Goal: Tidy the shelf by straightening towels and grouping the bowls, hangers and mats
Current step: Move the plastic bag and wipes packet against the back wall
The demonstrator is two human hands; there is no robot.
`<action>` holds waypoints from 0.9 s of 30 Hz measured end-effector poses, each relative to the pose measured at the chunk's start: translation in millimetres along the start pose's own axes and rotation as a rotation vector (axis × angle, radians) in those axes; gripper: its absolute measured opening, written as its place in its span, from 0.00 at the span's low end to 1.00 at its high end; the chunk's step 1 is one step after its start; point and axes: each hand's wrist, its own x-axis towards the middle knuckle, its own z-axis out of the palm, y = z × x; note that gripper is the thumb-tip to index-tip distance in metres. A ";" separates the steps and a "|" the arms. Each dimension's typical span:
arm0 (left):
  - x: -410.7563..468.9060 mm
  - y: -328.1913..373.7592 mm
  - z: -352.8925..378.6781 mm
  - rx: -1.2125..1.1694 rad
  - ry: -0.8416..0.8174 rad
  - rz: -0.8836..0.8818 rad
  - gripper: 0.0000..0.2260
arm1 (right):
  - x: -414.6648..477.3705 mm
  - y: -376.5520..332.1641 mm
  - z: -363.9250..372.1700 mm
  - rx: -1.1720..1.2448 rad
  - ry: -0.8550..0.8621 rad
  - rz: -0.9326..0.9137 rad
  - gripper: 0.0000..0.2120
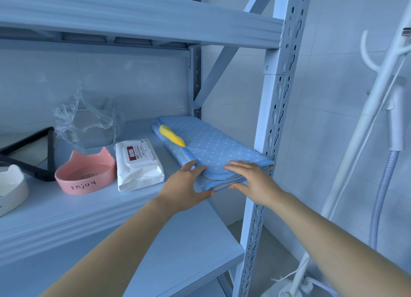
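- White tiled room, and a pale blue metal shelf (66, 207) at chest height; a garment steamer (355, 141) stands just past its right upright (273, 118).
- The folded polka-dot mat (213, 145) lies at the shelf's right end, its front corner against that upright and a little over the front edge.
- Both hands are on the mat's front edge, a little apart. The left hand (186, 183) takes the left corner and the right hand (253, 179) the right, each with fingers flat on top and thumb underneath, clamped on it.
- I'd say the mat is being squared up, and it already looks nearly parallel to the shelf end.
- Left to do, by my reckoning: the pink cat-ear bowl (85, 176) and the white cat-ear bowl (11, 187) sit near each other towards the left front, not yet together.
- The black hanger (51, 154) lies loose behind them.
- A wet wipes pack (138, 163) and a crumpled plastic bag (89, 123) sit mid-shelf. I see no towels from here.
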 end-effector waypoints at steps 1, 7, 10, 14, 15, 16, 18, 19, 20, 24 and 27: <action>-2.1 0.6 1.1 -0.007 0.007 0.002 0.35 | -2.5 -1.0 0.6 0.000 0.005 -0.001 0.25; -16.0 -0.3 -3.9 -0.033 -0.007 0.038 0.34 | -14.5 -12.5 -5.7 -0.047 0.004 -0.013 0.26; -27.1 -7.7 -14.1 -0.030 0.027 0.058 0.31 | -17.6 -28.3 -9.5 0.005 0.052 0.029 0.28; -47.3 -27.9 -34.0 0.016 0.129 0.057 0.26 | -12.1 -67.4 -3.7 0.026 0.118 -0.052 0.25; -53.6 -33.6 -39.8 0.027 0.155 0.052 0.25 | -9.6 -79.5 -0.4 0.023 0.131 -0.081 0.24; -60.1 -39.4 -45.8 0.035 0.177 0.043 0.25 | -6.5 -90.5 3.9 0.027 0.140 -0.103 0.23; -73.8 -50.8 -57.8 0.049 0.212 0.023 0.24 | 0.0 -113.7 13.0 0.047 0.143 -0.143 0.22; -80.8 -56.6 -63.7 0.062 0.222 0.016 0.23 | 3.5 -125.2 17.7 0.051 0.139 -0.163 0.21; -87.5 -62.6 -69.4 0.076 0.227 0.006 0.23 | 7.0 -136.1 23.0 0.053 0.132 -0.181 0.22; -110.5 -84.9 -90.6 0.071 0.260 -0.013 0.22 | 18.3 -176.6 41.9 0.078 0.100 -0.201 0.21; -119.8 -98.3 -103.9 0.102 0.260 -0.015 0.22 | 26.4 -197.4 51.6 0.090 0.082 -0.205 0.22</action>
